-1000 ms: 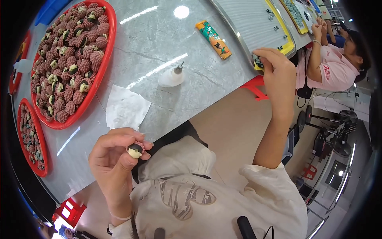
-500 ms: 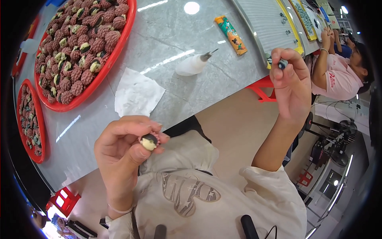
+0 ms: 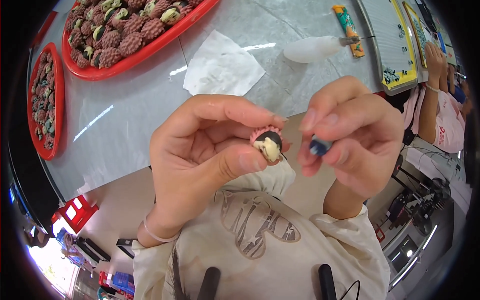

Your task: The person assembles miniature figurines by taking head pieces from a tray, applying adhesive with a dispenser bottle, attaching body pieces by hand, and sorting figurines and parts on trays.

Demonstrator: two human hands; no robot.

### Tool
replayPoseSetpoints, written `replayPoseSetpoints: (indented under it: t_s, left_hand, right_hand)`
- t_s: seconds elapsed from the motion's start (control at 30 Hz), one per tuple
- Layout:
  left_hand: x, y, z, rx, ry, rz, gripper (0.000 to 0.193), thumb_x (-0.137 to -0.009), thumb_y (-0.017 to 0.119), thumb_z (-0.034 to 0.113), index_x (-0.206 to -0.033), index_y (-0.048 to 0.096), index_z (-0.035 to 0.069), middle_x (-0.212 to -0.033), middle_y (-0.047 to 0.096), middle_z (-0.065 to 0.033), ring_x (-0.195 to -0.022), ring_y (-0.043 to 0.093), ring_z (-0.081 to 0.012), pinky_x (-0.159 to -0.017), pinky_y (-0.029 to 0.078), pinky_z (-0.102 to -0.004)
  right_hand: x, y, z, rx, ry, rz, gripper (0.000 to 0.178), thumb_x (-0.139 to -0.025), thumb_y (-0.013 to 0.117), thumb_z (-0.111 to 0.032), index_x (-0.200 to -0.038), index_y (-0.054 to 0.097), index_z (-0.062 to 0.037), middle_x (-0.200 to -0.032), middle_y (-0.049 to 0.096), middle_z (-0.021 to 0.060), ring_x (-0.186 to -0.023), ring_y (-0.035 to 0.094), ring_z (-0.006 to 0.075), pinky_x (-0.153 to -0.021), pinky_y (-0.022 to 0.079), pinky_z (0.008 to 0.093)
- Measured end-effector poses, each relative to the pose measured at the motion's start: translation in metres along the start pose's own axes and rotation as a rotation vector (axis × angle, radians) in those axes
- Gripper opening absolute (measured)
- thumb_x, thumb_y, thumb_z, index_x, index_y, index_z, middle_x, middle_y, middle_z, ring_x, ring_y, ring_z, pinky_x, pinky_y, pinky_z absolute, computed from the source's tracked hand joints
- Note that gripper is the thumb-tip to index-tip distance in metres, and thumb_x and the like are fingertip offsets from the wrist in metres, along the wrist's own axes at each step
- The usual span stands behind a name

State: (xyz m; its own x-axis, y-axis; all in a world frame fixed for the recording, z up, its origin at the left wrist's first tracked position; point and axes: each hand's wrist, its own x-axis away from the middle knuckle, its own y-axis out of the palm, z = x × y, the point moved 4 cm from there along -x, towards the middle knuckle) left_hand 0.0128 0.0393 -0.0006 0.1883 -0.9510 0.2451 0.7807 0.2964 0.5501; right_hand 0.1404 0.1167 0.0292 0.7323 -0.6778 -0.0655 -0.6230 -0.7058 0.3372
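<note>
- Currently left hand (image 3: 200, 145): grip closed around a ridged pink piece (image 3: 267, 144), thumb on one side, fingers on the other; its dark-and-cream face is bared.
- Right hand (image 3: 357, 137): grip pinching a small dark blue-grey bit (image 3: 319, 146) between thumb and fingertips. Just beside the pink piece, apart from it.
- Both held things sit up in the air, off the worktop (image 3: 130, 90), in front of its near edge.
- Handling, judged by looks: pink piece likely light, maybe crumbly at the ridges; hold by the ridged sides, squeeze lightly, keep off the cream face. Bit looks light and maybe smooth, could slip; pinch its sides. Can't tell how soft either is.
- Near edge of worktop: white paper sheet (image 3: 220, 65); squeeze bottle (image 3: 312, 49) lying right of it, nozzle toward an orange-green packet (image 3: 347, 22).
- Left end: large red tray (image 3: 145, 57) of similar pink pieces, smaller red tray (image 3: 61, 95) beside it.
- Right end: metal tray (image 3: 392, 30), dark bits (image 3: 390, 75) at its near corner.
</note>
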Motion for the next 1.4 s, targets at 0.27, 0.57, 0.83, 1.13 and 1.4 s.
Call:
replayPoseSetpoints:
  t_s: [0.27, 0.57, 0.83, 1.13, 1.4]
  left_hand:
    - [0.003, -0.005, -0.002, -0.078, 0.1, -0.053, 0.035, -0.067, 0.071, 0.022, -0.086, 0.051, 0.001, -0.084, 0.054, -0.0112, -0.072, 0.054, -0.0146, -0.066, 0.044, -0.0238]
    - [0.004, -0.008, 0.008, -0.252, 0.218, 0.032, 0.033, -0.063, 0.071, 0.026, -0.077, 0.056, 0.0, -0.074, 0.055, -0.0092, -0.063, 0.051, -0.0123, -0.061, 0.042, -0.0216]
    - [0.001, -0.006, 0.014, 0.087, -0.075, -0.071, 0.044, -0.061, 0.073, 0.025, -0.09, 0.054, -0.001, -0.08, 0.055, -0.0102, -0.077, 0.053, -0.0157, -0.063, 0.043, -0.0256]
    - [0.01, -0.123, 0.164, -1.355, 0.449, 0.882, 0.024, -0.08, 0.052, 0.007, -0.102, 0.056, 0.001, -0.098, 0.059, -0.0089, -0.085, 0.055, -0.0137, -0.074, 0.042, -0.0221]
    - [-0.05, -0.096, 0.141, -1.73, 0.701, 0.329, 0.014, -0.074, 0.056, 0.007, -0.087, 0.055, 0.002, -0.082, 0.053, -0.0104, -0.075, 0.052, -0.0241, -0.07, 0.041, -0.0314]
  right_hand:
    - [0.004, 0.012, -0.01, 0.637, -0.378, -0.059, 0.032, -0.059, 0.065, 0.014, -0.087, 0.053, 0.003, -0.084, 0.053, 0.0178, -0.065, 0.059, 0.0212, -0.056, 0.05, 0.0246]
    - [0.002, 0.025, -0.011, 0.824, -0.466, 0.016, 0.038, -0.051, 0.067, 0.017, -0.083, 0.054, 0.0018, -0.08, 0.055, 0.0168, -0.059, 0.058, 0.0178, -0.045, 0.045, 0.0206]
    - [-0.001, 0.042, -0.007, 1.054, -0.669, 0.0, 0.023, -0.073, 0.061, -0.02, -0.081, 0.055, 0.0003, -0.087, 0.052, 0.0174, -0.07, 0.053, 0.0226, -0.052, 0.043, 0.0261]
    - [0.009, 0.002, -0.012, 0.995, -0.604, 0.324, 0.042, -0.086, 0.041, -0.036, -0.092, 0.056, 0.0022, -0.094, 0.051, 0.0182, -0.082, 0.049, 0.0249, -0.064, 0.04, 0.0299]
    - [0.008, -0.006, -0.015, 1.026, -0.518, 0.386, 0.035, -0.085, 0.046, -0.029, -0.089, 0.056, 0.0041, -0.09, 0.053, 0.0175, -0.077, 0.051, 0.0235, -0.066, 0.039, 0.0289]
